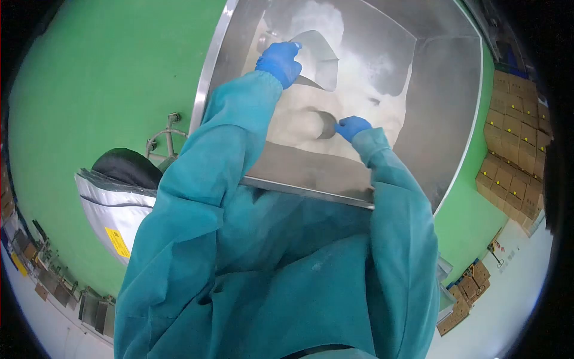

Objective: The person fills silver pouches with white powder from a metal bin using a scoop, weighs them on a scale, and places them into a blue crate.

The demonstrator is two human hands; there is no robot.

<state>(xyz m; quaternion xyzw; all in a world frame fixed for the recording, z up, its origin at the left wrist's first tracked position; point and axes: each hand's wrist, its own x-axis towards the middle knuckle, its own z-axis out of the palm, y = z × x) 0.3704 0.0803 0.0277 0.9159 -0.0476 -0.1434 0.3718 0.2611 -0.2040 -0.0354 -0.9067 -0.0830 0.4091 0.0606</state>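
My left hand, in a blue glove, is closed at the near end of a large metal scoop above pale powder. The scoop's curved sheet tilts to the right of the hand. Lower and to the right, my right hand, also in a blue glove, is closed on the end of a smaller metal scoop. Its rounded blade rests at the powder, and its handle is hidden in my fingers. The powder covers much of the floor of a stainless steel tub.
A silver bag with a yellow label and a dark round object stand left of the tub, near a metal pipe frame. Stacked cardboard boxes stand at the right on the green floor.
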